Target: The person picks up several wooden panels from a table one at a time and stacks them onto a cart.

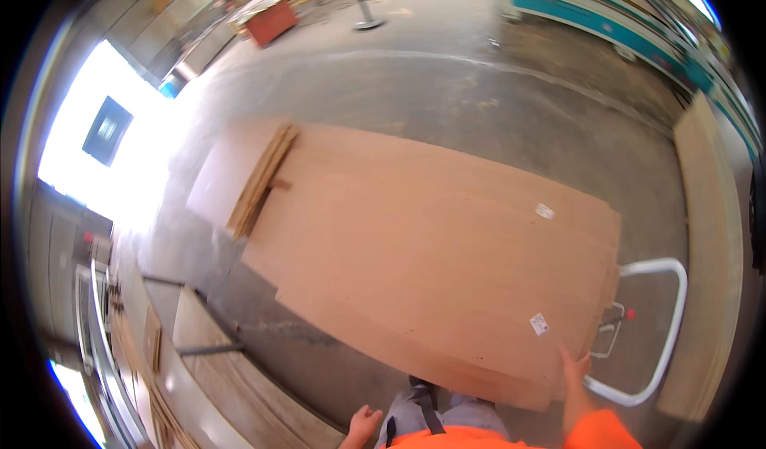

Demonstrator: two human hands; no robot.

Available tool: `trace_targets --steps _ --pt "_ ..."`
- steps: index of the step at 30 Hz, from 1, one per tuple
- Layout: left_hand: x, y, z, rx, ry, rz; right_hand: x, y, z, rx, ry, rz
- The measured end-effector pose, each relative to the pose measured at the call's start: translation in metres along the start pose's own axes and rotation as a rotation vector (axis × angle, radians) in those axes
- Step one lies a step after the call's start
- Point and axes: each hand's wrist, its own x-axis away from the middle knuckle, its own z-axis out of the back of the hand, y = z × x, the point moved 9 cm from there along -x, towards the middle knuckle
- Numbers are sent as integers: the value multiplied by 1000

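Observation:
A large reddish-brown plywood sheet (415, 249) lies flat in front of me on a trolley, whose white tubular handle (678, 289) sticks out at the right. My right hand (576, 369) is at the sheet's near right end, with thumb and fingers spread against its surface. Two small white labels are stuck on the sheet, one nearer (539, 324) and one farther (545, 210). Low in the view, left of my legs, hangs my left hand (365, 423), its fingers loosely curled around nothing visible. It is apart from the sheet.
A bundle of wooden strips (263, 179) lies across the sheet's far left part. Long boards lean or stand at right (706, 265). Panels on a dark-framed rack (239, 377) are at lower left. A teal and white machine (598, 26) stands far right, a red bin (271, 23) far left.

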Motion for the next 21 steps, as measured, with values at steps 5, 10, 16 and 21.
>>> trace_targets --steps 5,10,16,21 --pt "31 -56 35 142 176 -21 81 -53 -25 218 97 379" --pt "78 -114 42 228 143 -47 201 -99 -84 118 84 1037" --pt "158 -300 17 440 436 101 395 -115 -125 309 -498 1501" --pt "295 -484 -45 824 705 601 577 -102 -140 821 -899 1768"
